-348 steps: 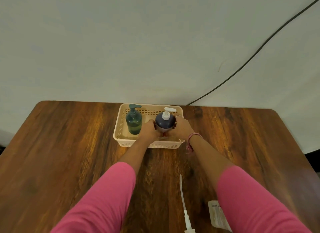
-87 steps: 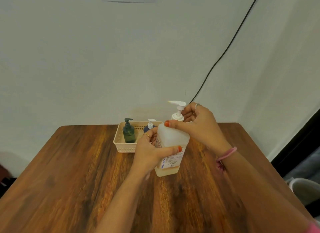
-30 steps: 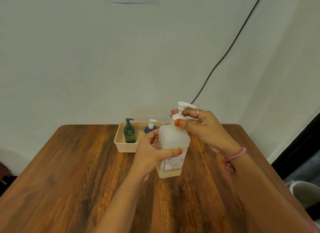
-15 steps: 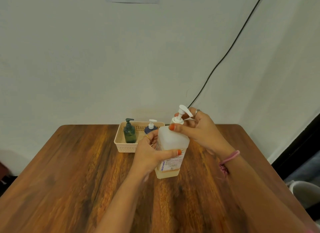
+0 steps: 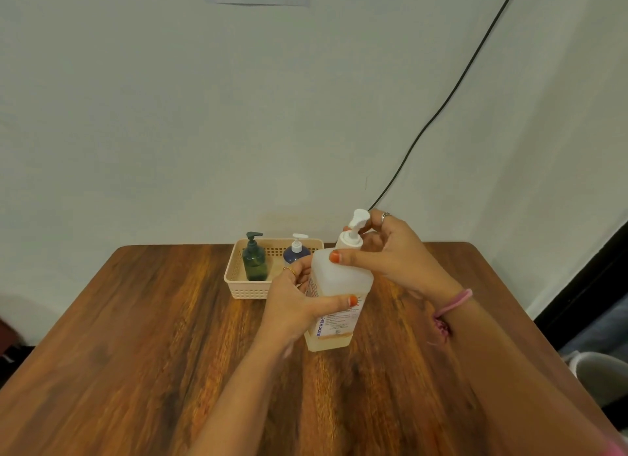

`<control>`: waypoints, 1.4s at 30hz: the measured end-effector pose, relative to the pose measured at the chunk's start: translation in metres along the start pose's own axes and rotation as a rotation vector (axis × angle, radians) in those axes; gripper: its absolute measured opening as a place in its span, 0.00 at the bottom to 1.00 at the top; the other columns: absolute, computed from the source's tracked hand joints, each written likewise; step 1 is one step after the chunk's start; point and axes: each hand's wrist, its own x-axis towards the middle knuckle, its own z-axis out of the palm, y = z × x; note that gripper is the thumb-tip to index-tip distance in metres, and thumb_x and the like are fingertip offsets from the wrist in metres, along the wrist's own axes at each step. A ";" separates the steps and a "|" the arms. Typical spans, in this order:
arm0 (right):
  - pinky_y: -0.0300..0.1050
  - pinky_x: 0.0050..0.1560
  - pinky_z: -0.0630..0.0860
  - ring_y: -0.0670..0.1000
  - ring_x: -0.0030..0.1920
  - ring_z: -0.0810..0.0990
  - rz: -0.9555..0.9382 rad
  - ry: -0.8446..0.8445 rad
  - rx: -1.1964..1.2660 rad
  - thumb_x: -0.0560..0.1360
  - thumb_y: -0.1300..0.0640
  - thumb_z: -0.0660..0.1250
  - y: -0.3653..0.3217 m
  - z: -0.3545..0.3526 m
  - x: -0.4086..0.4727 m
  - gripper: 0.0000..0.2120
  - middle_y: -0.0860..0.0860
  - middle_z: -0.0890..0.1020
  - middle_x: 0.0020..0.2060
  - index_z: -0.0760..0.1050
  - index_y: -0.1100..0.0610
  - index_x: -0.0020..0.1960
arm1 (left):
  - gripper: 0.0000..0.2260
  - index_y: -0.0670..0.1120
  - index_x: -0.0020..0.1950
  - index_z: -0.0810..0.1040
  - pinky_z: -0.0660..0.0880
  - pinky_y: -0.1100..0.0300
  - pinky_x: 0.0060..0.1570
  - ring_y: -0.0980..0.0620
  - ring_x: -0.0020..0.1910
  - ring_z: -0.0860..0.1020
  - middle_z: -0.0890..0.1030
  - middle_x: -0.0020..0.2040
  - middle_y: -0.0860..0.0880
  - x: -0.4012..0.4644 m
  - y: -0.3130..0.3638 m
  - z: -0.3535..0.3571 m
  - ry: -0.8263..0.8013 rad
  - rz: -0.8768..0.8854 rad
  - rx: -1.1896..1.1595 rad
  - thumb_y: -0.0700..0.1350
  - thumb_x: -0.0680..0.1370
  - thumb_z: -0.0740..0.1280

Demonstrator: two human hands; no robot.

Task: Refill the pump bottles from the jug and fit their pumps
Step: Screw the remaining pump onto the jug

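- Head view, containers: a cream lattice basket sits near the far edge of the table, about midway along it. It holds two pump bottles standing upright: a dark green bottle with a dark pump on the left and a dark blue bottle with a white pump on the right.
- A large translucent white jug stands on the table just in front of the basket's right end, roughly at the table's middle. A shallow layer of pale yellowish liquid shows at its bottom; a printed label with blue lettering runs down its front.
- A white pump sits at the jug's neck, its head tilted up and to the right.
- The left hand grasps the jug's body, thumb across the front and fingers wrapped behind; a ring shows on one finger.
- The right hand has its fingers curled round the pump, the thumb lying on the jug's shoulder; a pink band circles the wrist.
- The table is dark wood with strong grain. Behind it is a pale wall, with a black cable running diagonally down to the table's far edge.
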 end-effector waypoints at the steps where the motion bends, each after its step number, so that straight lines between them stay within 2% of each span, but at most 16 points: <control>1: 0.56 0.48 0.82 0.50 0.47 0.84 -0.002 0.023 -0.028 0.62 0.48 0.79 0.000 0.001 0.000 0.25 0.51 0.83 0.47 0.75 0.55 0.54 | 0.35 0.52 0.62 0.75 0.81 0.49 0.51 0.51 0.55 0.81 0.82 0.55 0.51 0.000 0.000 0.000 0.002 0.000 0.003 0.43 0.58 0.83; 4: 0.55 0.46 0.82 0.50 0.45 0.83 0.005 0.071 -0.088 0.55 0.38 0.77 -0.002 0.002 -0.001 0.35 0.50 0.83 0.45 0.75 0.56 0.55 | 0.36 0.52 0.63 0.75 0.81 0.49 0.52 0.52 0.55 0.81 0.82 0.55 0.52 0.000 0.000 0.002 0.004 0.001 0.014 0.45 0.57 0.83; 7: 0.50 0.44 0.82 0.47 0.41 0.82 0.006 0.105 -0.169 0.54 0.36 0.76 -0.005 0.003 -0.002 0.35 0.48 0.82 0.44 0.75 0.54 0.55 | 0.35 0.52 0.62 0.75 0.81 0.51 0.51 0.52 0.55 0.81 0.82 0.55 0.52 0.000 0.000 0.002 -0.005 0.005 0.003 0.45 0.57 0.83; 10: 0.50 0.47 0.83 0.46 0.46 0.84 0.021 -0.025 -0.078 0.61 0.44 0.77 -0.004 -0.004 -0.003 0.30 0.47 0.83 0.48 0.73 0.52 0.60 | 0.35 0.52 0.61 0.76 0.81 0.51 0.51 0.52 0.55 0.81 0.83 0.55 0.52 0.000 0.000 0.001 -0.017 0.001 -0.022 0.44 0.57 0.84; 14: 0.46 0.59 0.78 0.43 0.60 0.79 -0.045 -0.182 0.033 0.72 0.59 0.72 0.000 -0.009 -0.006 0.24 0.45 0.81 0.59 0.73 0.51 0.66 | 0.38 0.52 0.61 0.75 0.81 0.49 0.52 0.51 0.56 0.81 0.83 0.56 0.52 -0.002 0.002 0.000 -0.014 0.003 -0.034 0.49 0.53 0.84; 18: 0.50 0.54 0.80 0.47 0.52 0.83 -0.067 -0.011 0.088 0.68 0.58 0.76 0.001 -0.001 -0.007 0.17 0.48 0.84 0.50 0.79 0.52 0.56 | 0.32 0.56 0.57 0.75 0.82 0.56 0.46 0.53 0.53 0.82 0.82 0.54 0.53 -0.004 0.005 0.000 0.001 0.030 -0.049 0.41 0.58 0.83; 20: 0.50 0.49 0.81 0.49 0.47 0.83 -0.077 0.115 0.024 0.64 0.53 0.79 0.002 0.007 -0.008 0.17 0.48 0.84 0.46 0.77 0.53 0.49 | 0.32 0.56 0.57 0.75 0.82 0.55 0.47 0.54 0.53 0.82 0.82 0.54 0.53 -0.005 0.005 0.000 0.014 0.037 -0.040 0.42 0.57 0.83; 23: 0.50 0.47 0.82 0.46 0.45 0.83 -0.068 0.192 -0.054 0.61 0.46 0.79 0.000 0.015 -0.010 0.21 0.46 0.84 0.44 0.74 0.52 0.46 | 0.34 0.54 0.60 0.76 0.82 0.51 0.49 0.53 0.54 0.82 0.82 0.54 0.53 -0.006 0.005 -0.001 0.026 0.033 -0.042 0.43 0.57 0.83; 26: 0.49 0.53 0.81 0.42 0.53 0.81 -0.024 0.015 -0.023 0.62 0.43 0.75 -0.002 0.009 -0.010 0.26 0.43 0.82 0.53 0.72 0.48 0.56 | 0.33 0.53 0.61 0.75 0.82 0.50 0.50 0.52 0.53 0.82 0.82 0.54 0.52 -0.006 0.004 -0.004 0.016 0.034 -0.043 0.43 0.58 0.83; 29: 0.46 0.61 0.76 0.40 0.64 0.75 -0.066 -0.189 -0.018 0.72 0.49 0.70 -0.004 0.003 -0.011 0.28 0.41 0.76 0.65 0.67 0.46 0.70 | 0.32 0.53 0.59 0.76 0.82 0.51 0.49 0.52 0.53 0.82 0.83 0.53 0.51 -0.008 0.004 -0.005 -0.002 0.036 -0.046 0.41 0.58 0.83; 31: 0.47 0.62 0.76 0.42 0.63 0.75 -0.087 -0.179 -0.006 0.75 0.54 0.68 -0.003 0.003 -0.012 0.22 0.43 0.77 0.64 0.71 0.49 0.68 | 0.32 0.52 0.59 0.76 0.82 0.51 0.49 0.51 0.53 0.82 0.83 0.54 0.51 -0.009 0.004 -0.004 -0.003 0.032 -0.045 0.41 0.58 0.83; 33: 0.51 0.59 0.78 0.45 0.58 0.80 -0.080 -0.087 0.058 0.72 0.52 0.72 -0.002 0.007 -0.012 0.18 0.46 0.82 0.57 0.76 0.51 0.61 | 0.32 0.52 0.59 0.76 0.82 0.53 0.48 0.52 0.53 0.82 0.83 0.54 0.51 -0.010 0.005 -0.003 0.000 0.038 -0.042 0.41 0.58 0.83; 36: 0.53 0.53 0.81 0.46 0.50 0.83 -0.029 0.101 0.063 0.61 0.42 0.76 0.000 0.017 -0.014 0.23 0.48 0.84 0.49 0.76 0.50 0.52 | 0.31 0.54 0.57 0.76 0.82 0.58 0.44 0.55 0.51 0.82 0.83 0.52 0.53 -0.012 0.006 -0.001 -0.005 0.049 -0.044 0.40 0.59 0.82; 38: 0.53 0.51 0.81 0.47 0.48 0.84 0.001 0.144 0.033 0.58 0.38 0.76 0.000 0.020 -0.014 0.27 0.48 0.85 0.47 0.76 0.50 0.51 | 0.32 0.53 0.58 0.76 0.82 0.58 0.45 0.54 0.51 0.82 0.83 0.52 0.53 -0.012 0.006 0.000 -0.008 0.043 -0.043 0.41 0.58 0.83; 40: 0.55 0.52 0.81 0.47 0.50 0.83 0.051 0.056 0.061 0.59 0.38 0.77 0.000 0.014 -0.013 0.31 0.48 0.84 0.50 0.75 0.51 0.56 | 0.34 0.52 0.60 0.76 0.82 0.54 0.48 0.53 0.53 0.82 0.83 0.54 0.52 -0.012 0.005 0.000 -0.010 0.034 -0.041 0.43 0.57 0.83; 42: 0.54 0.56 0.79 0.48 0.57 0.81 0.061 -0.103 0.139 0.64 0.44 0.77 -0.001 0.004 -0.014 0.31 0.47 0.81 0.57 0.72 0.51 0.63 | 0.35 0.52 0.61 0.76 0.82 0.50 0.51 0.52 0.54 0.82 0.83 0.54 0.52 -0.012 0.004 0.000 -0.016 0.027 -0.036 0.44 0.56 0.84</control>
